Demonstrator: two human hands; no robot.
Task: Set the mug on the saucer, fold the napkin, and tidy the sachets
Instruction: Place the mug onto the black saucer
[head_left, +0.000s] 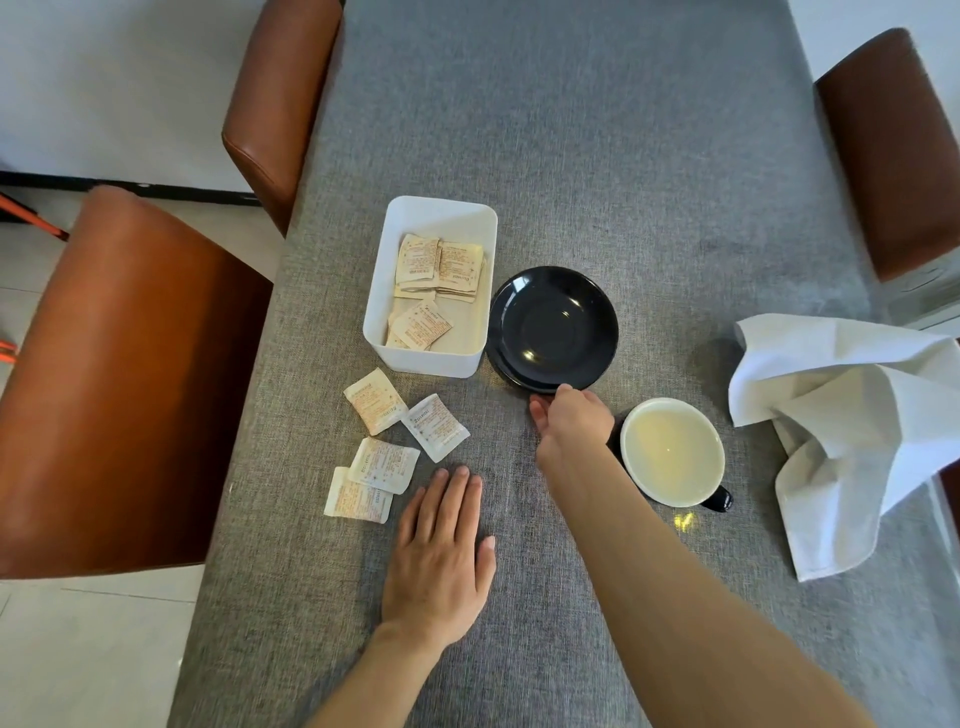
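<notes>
Mug (672, 451) stands on the grey table (649, 156), near its front edge, not yet on the saucer (553, 328); it is just beside the right hand (571, 415) and holds a pale liquid. The black saucer lies empty, touching the white bin (382, 312). The right hand reaches to the saucer's near rim, fingers curled at the edge; it seems to pinch the rim, though the grip itself is hidden under the knuckles. The left hand (441, 556) lies flat and spread on the cloth, holding nothing.

Judging by this, none of the three steps is finished. The mug step is only beginning, probably with the saucer being drawn closer. The napkin (852, 431) lies crumpled and unfolded at the right edge, well apart from the mug. Some sachets already sit in the bin, but four loose sachets (384, 447) lie on the table in front of it, two of them overlapping, near the left hand's fingertips. These remain to be gathered.
</notes>
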